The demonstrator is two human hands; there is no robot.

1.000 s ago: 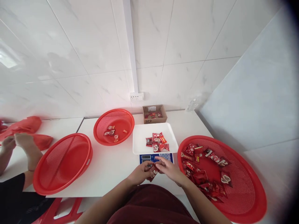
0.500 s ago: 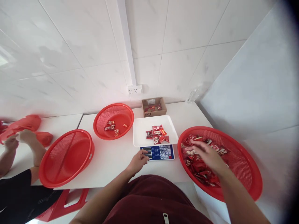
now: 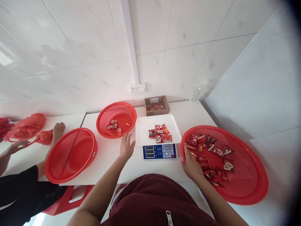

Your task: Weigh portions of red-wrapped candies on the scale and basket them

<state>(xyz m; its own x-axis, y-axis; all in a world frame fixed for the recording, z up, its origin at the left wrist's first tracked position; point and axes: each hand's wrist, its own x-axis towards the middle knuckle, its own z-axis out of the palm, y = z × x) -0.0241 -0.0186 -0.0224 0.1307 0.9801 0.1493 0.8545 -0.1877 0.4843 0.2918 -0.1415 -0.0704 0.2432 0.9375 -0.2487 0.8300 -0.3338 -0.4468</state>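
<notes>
My right grip (image 3: 192, 164) was at the left edge of the big basket (image 3: 264, 188), far nearer than my other hand to the heap of wrapped packets (image 3: 217, 175) in it. Heap lay just past my fingertips and off to their right; packets' long axes pointed every way, while the basket, in this view, stretched longest rightward and back toward me. Right grip state: fingers slightly bent at the rim, thumb low on the outer side. Looked like rim contact; couldn't tell whether it had closed on the rim or a packet, palm side hidden.

My left grip (image 3: 127, 147) was wide, fingers fanned, nothing seen in it, back of hand up, over the worktop (image 3: 131, 175). Ahead of it and left: back basket (image 3: 103, 121) with a few small packets (image 3: 115, 126); fingertips close by its near rim, touch or gap unclear. Right of the left grip: white tray (image 3: 143, 125) with a cluster of red packets (image 3: 160, 131), so the cluster lay between my grips, further forward. Scale panel (image 3: 158, 151) was just nearer me than the tray. Past the tray, a carton (image 3: 162, 111). Left of the left grip: another basket (image 3: 70, 169), then a co-worker's hand (image 3: 59, 128).
</notes>
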